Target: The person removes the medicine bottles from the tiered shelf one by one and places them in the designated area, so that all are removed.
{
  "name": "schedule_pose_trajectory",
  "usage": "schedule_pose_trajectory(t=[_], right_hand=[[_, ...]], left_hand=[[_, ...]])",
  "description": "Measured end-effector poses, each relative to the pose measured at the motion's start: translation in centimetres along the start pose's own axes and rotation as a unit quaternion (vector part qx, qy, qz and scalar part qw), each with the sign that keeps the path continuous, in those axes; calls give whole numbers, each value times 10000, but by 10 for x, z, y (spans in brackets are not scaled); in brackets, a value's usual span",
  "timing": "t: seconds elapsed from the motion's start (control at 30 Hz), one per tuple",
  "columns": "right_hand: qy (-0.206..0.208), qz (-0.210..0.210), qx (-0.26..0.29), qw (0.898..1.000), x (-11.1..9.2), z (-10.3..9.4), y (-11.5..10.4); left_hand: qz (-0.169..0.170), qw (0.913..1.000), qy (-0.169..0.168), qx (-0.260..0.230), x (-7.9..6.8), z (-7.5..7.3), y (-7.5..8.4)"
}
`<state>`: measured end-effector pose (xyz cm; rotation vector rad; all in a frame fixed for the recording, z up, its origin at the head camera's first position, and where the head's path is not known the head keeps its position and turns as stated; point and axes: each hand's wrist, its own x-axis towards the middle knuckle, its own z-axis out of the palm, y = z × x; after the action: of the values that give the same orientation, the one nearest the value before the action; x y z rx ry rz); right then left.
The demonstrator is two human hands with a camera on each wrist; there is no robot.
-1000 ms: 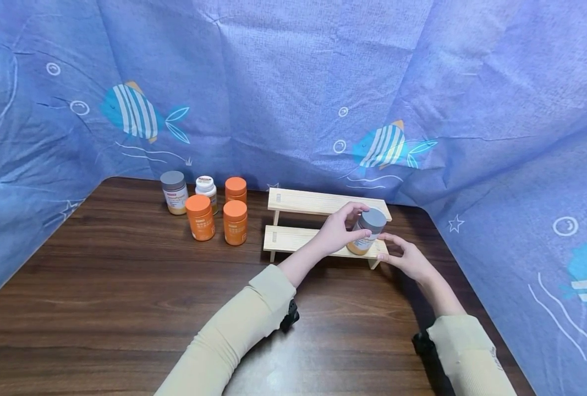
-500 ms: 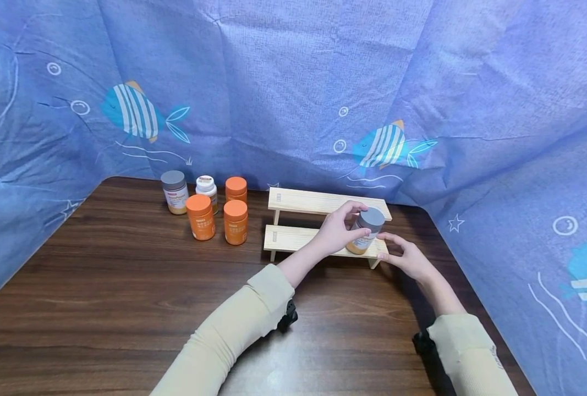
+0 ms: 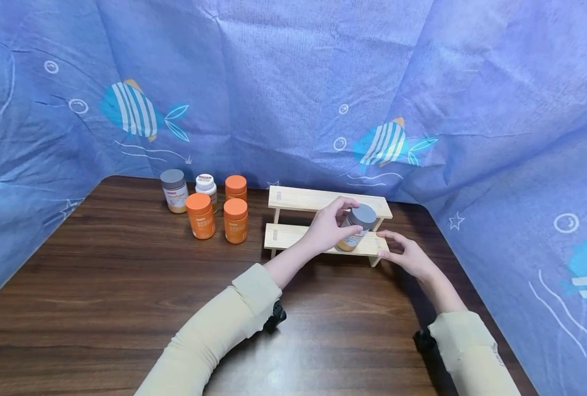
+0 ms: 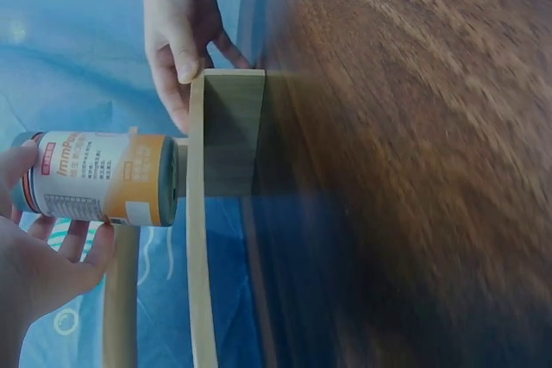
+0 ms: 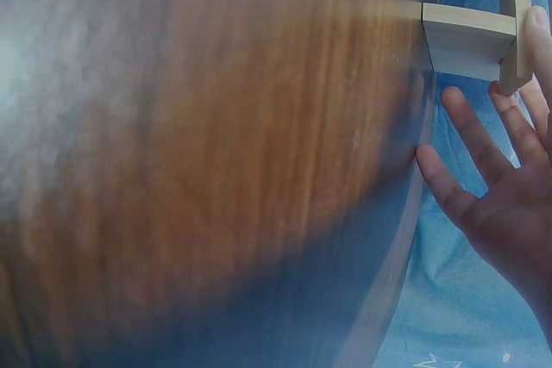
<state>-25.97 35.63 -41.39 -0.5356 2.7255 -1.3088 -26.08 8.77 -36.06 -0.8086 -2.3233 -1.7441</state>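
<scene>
My left hand (image 3: 324,228) grips a grey-lidded jar (image 3: 363,215) with a white and orange label, thumb and fingers round its upper part. In the left wrist view a thin gap shows between the base of the jar (image 4: 108,177) and the board of the lower step. Beneath it stands a two-step wooden rack (image 3: 289,236) of pale wood. At the rack's right end, my right hand (image 3: 411,258) holds the lower step, thumb at the front edge and index finger at the back. The right wrist view shows its other fingers (image 5: 470,131) spread beside the rack's leg.
Left of the rack stand a second grey-lidded jar (image 3: 175,193), a white bottle (image 3: 206,190) and several orange jars (image 3: 201,220). All rest on the dark wooden table (image 3: 125,297). A blue fish-print cloth (image 3: 283,99) hangs behind and along the sides.
My left hand has moved the grey-lidded jar leftward along the lower step, away from my right hand. My right hand keeps its place at the rack's end.
</scene>
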Motion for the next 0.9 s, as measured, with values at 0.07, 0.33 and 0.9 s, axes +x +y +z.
schedule_pose_trajectory(t=[0.07, 0.33, 0.9], right_hand=[[17, -29, 52, 10000, 1, -1, 1], [25, -50, 78, 10000, 1, -2, 9], [-1, -23, 17, 10000, 1, -1, 7]], left_hand=[[1, 10000, -30, 17, -1, -4, 3], [-70, 9999, -83, 82, -6, -20, 15], [-387, 9991, 129, -101, -28, -60, 39]])
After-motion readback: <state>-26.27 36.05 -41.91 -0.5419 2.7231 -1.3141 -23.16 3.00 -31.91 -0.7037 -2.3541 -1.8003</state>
